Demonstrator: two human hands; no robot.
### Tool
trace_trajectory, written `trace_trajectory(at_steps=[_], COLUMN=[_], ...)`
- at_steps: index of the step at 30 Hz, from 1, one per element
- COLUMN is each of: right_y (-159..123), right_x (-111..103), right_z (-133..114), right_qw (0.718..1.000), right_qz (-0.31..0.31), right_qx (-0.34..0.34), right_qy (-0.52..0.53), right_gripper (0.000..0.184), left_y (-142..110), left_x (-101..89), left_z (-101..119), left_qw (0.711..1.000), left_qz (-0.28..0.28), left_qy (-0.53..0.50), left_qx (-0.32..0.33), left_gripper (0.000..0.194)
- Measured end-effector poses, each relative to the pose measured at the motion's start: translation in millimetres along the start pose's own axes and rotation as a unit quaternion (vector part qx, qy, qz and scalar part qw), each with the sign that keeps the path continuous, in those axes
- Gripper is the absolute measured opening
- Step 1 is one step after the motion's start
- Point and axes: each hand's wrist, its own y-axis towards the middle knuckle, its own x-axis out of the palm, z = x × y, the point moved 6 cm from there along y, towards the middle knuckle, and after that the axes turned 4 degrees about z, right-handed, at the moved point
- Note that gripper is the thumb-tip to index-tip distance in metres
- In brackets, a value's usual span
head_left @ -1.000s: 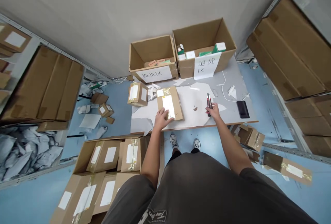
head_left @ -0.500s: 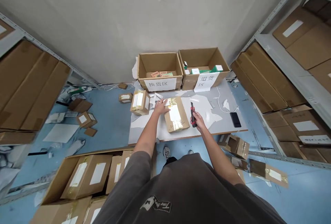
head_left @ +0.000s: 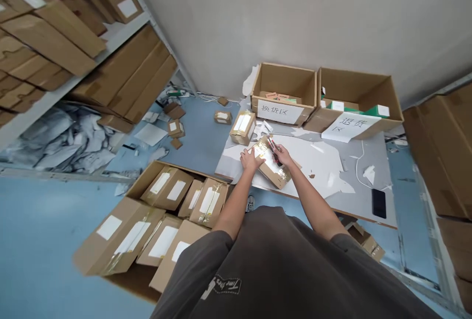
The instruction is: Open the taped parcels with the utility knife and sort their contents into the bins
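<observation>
A small taped cardboard parcel [head_left: 276, 173] with a white label lies on the grey table [head_left: 368, 161]. My left hand [head_left: 250, 159] lies on its left end with fingers spread, holding it down. My right hand [head_left: 283, 154] is closed round a red and black box cutter [head_left: 273, 149], whose tip rests on the parcel's top. A second taped parcel [head_left: 242, 128] stands at the table's left corner.
Two open cartons with paper signs [head_left: 285, 94] [head_left: 356, 105] stand at the table's back. A black phone [head_left: 378, 203] and a white cable [head_left: 359, 159] lie at the right. A large carton of parcels [head_left: 155, 220] sits on the blue floor at my left. Shelves with boxes [head_left: 92, 58] flank both sides.
My view has swung to the left. My right hand has brought the cutter from beside the parcel onto its top; my left hand has shifted from the parcel's far corner to its left end.
</observation>
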Motion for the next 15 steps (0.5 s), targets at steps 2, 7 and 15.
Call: trace_trajectory(at_steps=[2, 7, 15], right_y=[7.1, 7.3, -0.3], right_x=[14.7, 33.1, 49.9], right_z=[-7.0, -28.2, -47.9], right_qw=[0.989, 0.886, 0.785], right_qz=[-0.024, -0.050, -0.114], right_qx=[-0.034, -0.127, -0.124], right_qy=[-0.142, -0.443, -0.596], right_gripper=[0.041, 0.055, 0.061], left_y=[-6.2, -7.1, -1.6], left_x=[-0.1, -0.2, 3.1], left_z=[-4.0, -4.6, -6.5], left_qw=[1.000, 0.999, 0.996], left_qz=[0.004, -0.006, -0.045], left_qy=[-0.002, -0.019, -0.005], left_qx=[-0.013, 0.048, 0.076], left_gripper=[0.098, 0.088, 0.086])
